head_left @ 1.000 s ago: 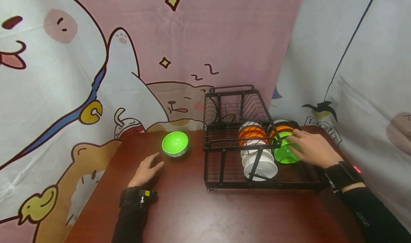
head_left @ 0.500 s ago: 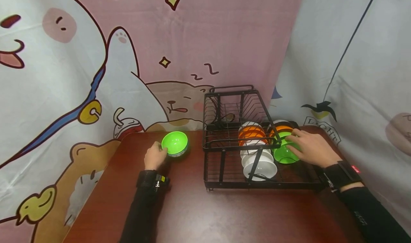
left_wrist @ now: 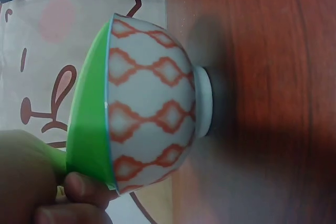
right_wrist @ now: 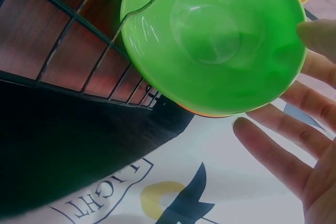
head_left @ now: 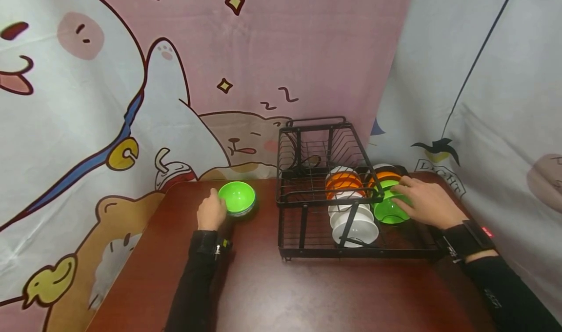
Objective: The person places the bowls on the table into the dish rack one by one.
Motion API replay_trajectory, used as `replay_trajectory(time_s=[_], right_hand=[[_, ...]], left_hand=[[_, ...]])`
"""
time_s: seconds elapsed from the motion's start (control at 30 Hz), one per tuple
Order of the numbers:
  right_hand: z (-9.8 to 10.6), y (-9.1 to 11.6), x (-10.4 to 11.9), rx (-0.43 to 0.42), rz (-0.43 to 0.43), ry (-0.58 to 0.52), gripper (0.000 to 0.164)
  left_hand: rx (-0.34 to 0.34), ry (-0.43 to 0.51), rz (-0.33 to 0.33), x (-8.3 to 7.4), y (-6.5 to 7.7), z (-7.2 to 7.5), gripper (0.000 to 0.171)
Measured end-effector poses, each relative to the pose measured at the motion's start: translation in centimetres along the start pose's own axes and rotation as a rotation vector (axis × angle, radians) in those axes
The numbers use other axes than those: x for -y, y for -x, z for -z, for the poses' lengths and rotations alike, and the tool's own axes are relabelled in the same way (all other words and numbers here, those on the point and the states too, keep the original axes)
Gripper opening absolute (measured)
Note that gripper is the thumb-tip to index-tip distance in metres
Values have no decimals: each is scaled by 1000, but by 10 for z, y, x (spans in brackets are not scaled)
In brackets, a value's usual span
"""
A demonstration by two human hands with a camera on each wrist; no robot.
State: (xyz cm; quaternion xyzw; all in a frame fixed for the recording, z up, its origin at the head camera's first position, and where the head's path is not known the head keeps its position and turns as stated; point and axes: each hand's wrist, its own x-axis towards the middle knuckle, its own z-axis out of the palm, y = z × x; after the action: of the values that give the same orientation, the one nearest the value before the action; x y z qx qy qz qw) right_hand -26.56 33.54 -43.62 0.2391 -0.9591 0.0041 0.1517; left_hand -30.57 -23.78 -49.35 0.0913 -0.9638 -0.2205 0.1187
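Note:
In the head view my left hand [head_left: 212, 211] pinches the rim of a green bowl [head_left: 237, 197] on the left of the table. The left wrist view shows that this bowl sits nested in a white bowl with an orange-red pattern [left_wrist: 152, 98], whose foot is at the tabletop. At the rack's right side, my right hand [head_left: 432, 203] holds another green bowl [head_left: 391, 207] by its edge. From the right wrist, the thumb lies at this bowl's [right_wrist: 210, 40] rim, with the other fingers [right_wrist: 278, 153] behind it. Orange bowls [head_left: 386, 176] stand behind it.
A black two-level wire dish rack [head_left: 357, 252] stands on the right of the brown table [head_left: 316, 293]. Inside, white bowls [head_left: 354, 229] and orange bowls [head_left: 344, 183] lean in a row. A printed cloth [head_left: 307, 44] hangs behind the table.
My left hand has moved up and right to the green bowl and taken its rim. The bowl has shifted very slightly left. My right hand has stayed in place.

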Motion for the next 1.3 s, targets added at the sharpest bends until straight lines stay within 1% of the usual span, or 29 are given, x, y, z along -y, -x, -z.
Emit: replay_trajectory(time_s=[0.13,0.23,0.37,0.47,0.53,0.63,0.7,0.73,0.8,0.9,0.93,1.0,1.03,1.1,1.23,1.3], right_hand=[[1,0,0,-8,2,0,33],[0,1,0,-6,-2,-5,33],[0,2,-2,7,-21,-18,35],[5,2,-4,0,-38,-28,36],[12,1,-4,-23,-49,-33,36],[29,-6,-2,-96,-75,-56,37],[43,-11,0,-157,-110,-90,40],[50,-14,1,-186,-136,-122,42],[64,-20,2,-233,-184,-222,49],[81,-28,2,-296,-224,-450,53],[86,-29,1,-313,-232,-530,54],[93,-32,0,-331,-236,-654,53],[95,-32,0,-325,-245,-695,52],[96,-32,-1,-284,-270,-742,53],[88,-30,-1,-159,-320,-744,60],[84,-30,-1,-121,-337,-735,64]], left_hand=[[3,56,0,4,2,0,34],[-7,76,-5,6,3,1,32],[-28,90,-28,4,2,9,29],[-43,109,-52,-1,1,22,31],[-59,120,-70,-6,0,33,31],[-94,145,-102,-18,-1,54,28],[-127,161,-127,-28,-2,71,26],[-149,170,-144,-33,-2,80,25],[-196,180,-175,-44,-3,98,24],[-257,204,-229,-59,-2,125,28],[-276,211,-245,-63,-2,132,29],[-297,225,-269,-70,-1,144,30],[-299,234,-279,-72,1,148,31],[-299,233,-288,-73,2,151,31],[-310,208,-303,-72,6,151,29],[-329,204,-317,-73,8,150,28]])
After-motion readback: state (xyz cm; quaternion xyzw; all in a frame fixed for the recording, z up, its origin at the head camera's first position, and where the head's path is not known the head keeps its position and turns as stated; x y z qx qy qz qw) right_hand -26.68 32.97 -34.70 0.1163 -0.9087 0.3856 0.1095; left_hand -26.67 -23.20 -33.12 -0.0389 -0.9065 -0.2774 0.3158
